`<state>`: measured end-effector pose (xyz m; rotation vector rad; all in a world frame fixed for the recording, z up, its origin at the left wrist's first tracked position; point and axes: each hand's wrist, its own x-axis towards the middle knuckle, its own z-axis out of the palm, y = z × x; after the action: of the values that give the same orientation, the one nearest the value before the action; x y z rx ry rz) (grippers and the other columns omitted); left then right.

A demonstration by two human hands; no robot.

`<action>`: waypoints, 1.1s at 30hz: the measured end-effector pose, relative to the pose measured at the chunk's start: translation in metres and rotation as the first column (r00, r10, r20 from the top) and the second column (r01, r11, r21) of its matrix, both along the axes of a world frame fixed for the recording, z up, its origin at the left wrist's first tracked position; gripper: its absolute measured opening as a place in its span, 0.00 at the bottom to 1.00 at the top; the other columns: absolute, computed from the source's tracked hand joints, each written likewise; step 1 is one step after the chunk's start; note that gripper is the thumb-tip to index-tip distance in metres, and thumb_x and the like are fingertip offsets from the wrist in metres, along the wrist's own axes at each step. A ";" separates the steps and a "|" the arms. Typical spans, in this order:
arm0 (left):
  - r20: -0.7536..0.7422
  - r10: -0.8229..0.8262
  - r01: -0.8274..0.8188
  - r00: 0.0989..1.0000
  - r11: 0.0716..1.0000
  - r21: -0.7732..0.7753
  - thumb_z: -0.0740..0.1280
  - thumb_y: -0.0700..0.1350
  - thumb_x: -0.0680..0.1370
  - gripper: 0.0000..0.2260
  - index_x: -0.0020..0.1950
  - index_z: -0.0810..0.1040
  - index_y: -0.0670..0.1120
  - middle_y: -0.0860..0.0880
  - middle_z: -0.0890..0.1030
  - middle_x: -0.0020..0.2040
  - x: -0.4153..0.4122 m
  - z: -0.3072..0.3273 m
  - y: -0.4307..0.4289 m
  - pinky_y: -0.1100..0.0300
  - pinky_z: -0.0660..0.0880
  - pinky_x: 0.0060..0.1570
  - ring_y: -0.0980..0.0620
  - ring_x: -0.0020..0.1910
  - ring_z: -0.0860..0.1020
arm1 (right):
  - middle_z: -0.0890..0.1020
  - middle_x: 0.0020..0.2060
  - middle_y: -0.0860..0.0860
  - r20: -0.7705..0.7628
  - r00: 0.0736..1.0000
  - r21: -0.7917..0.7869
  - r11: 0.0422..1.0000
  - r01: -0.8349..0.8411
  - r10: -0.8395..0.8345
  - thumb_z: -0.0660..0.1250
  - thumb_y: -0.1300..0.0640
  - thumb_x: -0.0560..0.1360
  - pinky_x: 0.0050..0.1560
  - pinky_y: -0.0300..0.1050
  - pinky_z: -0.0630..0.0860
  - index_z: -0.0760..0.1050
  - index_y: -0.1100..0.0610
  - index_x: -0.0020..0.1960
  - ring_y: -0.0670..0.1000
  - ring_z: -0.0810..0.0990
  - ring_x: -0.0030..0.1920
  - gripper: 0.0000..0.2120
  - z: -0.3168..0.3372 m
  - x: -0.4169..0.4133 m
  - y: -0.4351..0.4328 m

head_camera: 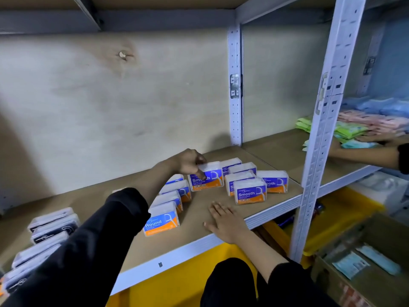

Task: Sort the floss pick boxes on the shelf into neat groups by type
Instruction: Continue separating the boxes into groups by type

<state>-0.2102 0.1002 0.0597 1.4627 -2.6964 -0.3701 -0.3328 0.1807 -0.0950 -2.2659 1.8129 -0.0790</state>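
Pinching a "Smooth" floss pick box (207, 177) by its clear lid, the left hand (189, 161) is closing thumb and fingers on it mid-shelf (106, 196), between the "Round" row (162, 220) and the "Smooth" cluster (251, 192). Lying flat and empty, the right hand (225, 221) is resting open-palmed near the shelf's front edge.

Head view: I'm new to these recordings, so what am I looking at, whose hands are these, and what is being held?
There is no machine here. One camera on a person's head looks down at their own two hands. The left hand has its grip on a Smooth box standing on the wooden shelf. The right hand lies flat and open on the shelf, holding nothing. More Smooth boxes cluster on the right, Round boxes form a row in the middle, and black-labelled boxes sit on the left.
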 end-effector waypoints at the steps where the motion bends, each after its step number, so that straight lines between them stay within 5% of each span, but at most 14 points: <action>1: 0.000 0.004 -0.004 1.000 1.000 0.000 0.71 0.42 0.72 0.18 0.60 0.78 0.41 0.43 0.81 0.58 -0.003 -0.004 -0.002 0.59 0.73 0.51 0.46 0.55 0.79 | 0.48 0.77 0.53 0.000 1.000 -0.001 1.000 -0.003 0.003 0.48 0.44 0.80 0.75 0.49 0.44 0.47 0.58 0.76 0.51 0.45 0.77 0.30 0.000 0.000 0.000; 17: 0.068 0.133 -0.133 0.989 0.991 -0.007 0.68 0.40 0.74 0.23 0.68 0.69 0.41 0.42 0.73 0.66 -0.033 -0.064 -0.045 0.57 0.70 0.61 0.45 0.64 0.72 | 0.48 0.77 0.53 0.018 0.999 -0.013 0.999 -0.029 0.029 0.43 0.41 0.78 0.75 0.49 0.43 0.46 0.58 0.76 0.51 0.45 0.77 0.32 -0.008 -0.004 -0.003; 20: 0.060 0.131 -0.131 0.990 0.991 -0.001 0.67 0.40 0.74 0.22 0.68 0.69 0.41 0.41 0.73 0.66 -0.037 -0.071 -0.049 0.57 0.70 0.61 0.45 0.64 0.72 | 0.49 0.77 0.53 0.048 0.998 -0.040 0.999 -0.036 0.038 0.26 0.28 0.63 0.75 0.50 0.43 0.46 0.57 0.76 0.51 0.45 0.77 0.51 -0.010 -0.004 -0.005; 23: 0.047 0.135 -0.135 0.990 0.991 0.015 0.67 0.39 0.74 0.23 0.69 0.68 0.40 0.41 0.72 0.67 -0.039 -0.077 -0.052 0.56 0.69 0.63 0.44 0.66 0.71 | 0.49 0.77 0.53 0.044 0.998 -0.059 0.997 -0.047 0.050 0.18 0.30 0.49 0.75 0.50 0.44 0.46 0.57 0.76 0.51 0.46 0.77 0.62 -0.013 -0.005 -0.006; 25: 0.037 0.135 -0.136 0.990 0.990 0.028 0.66 0.39 0.75 0.23 0.69 0.67 0.40 0.41 0.71 0.69 -0.039 -0.080 -0.053 0.55 0.68 0.65 0.45 0.67 0.70 | 0.49 0.77 0.53 0.056 0.997 -0.045 0.998 -0.048 0.050 0.20 0.31 0.51 0.75 0.50 0.44 0.46 0.57 0.76 0.51 0.45 0.77 0.60 -0.012 -0.005 -0.005; 29: 0.025 0.128 -0.129 0.991 0.991 0.037 0.66 0.39 0.75 0.24 0.71 0.65 0.41 0.42 0.70 0.70 -0.039 -0.084 -0.058 0.56 0.68 0.66 0.45 0.68 0.70 | 0.49 0.77 0.53 0.049 0.998 -0.022 0.999 -0.033 0.034 0.41 0.37 0.77 0.75 0.49 0.43 0.45 0.57 0.76 0.51 0.46 0.77 0.34 -0.011 -0.004 -0.005; 33: 0.008 0.128 -0.129 0.992 0.991 0.036 0.65 0.38 0.75 0.25 0.71 0.64 0.41 0.42 0.69 0.71 -0.040 -0.085 -0.061 0.56 0.67 0.67 0.45 0.68 0.69 | 0.49 0.77 0.53 0.020 0.999 -0.014 0.999 -0.032 0.033 0.41 0.39 0.77 0.75 0.49 0.44 0.45 0.57 0.76 0.51 0.46 0.77 0.33 -0.011 -0.004 -0.005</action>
<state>-0.2503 0.0395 -0.0251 1.6387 -2.5949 -0.4097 -0.3368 0.1755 -0.1062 -2.2948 1.7700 -0.1085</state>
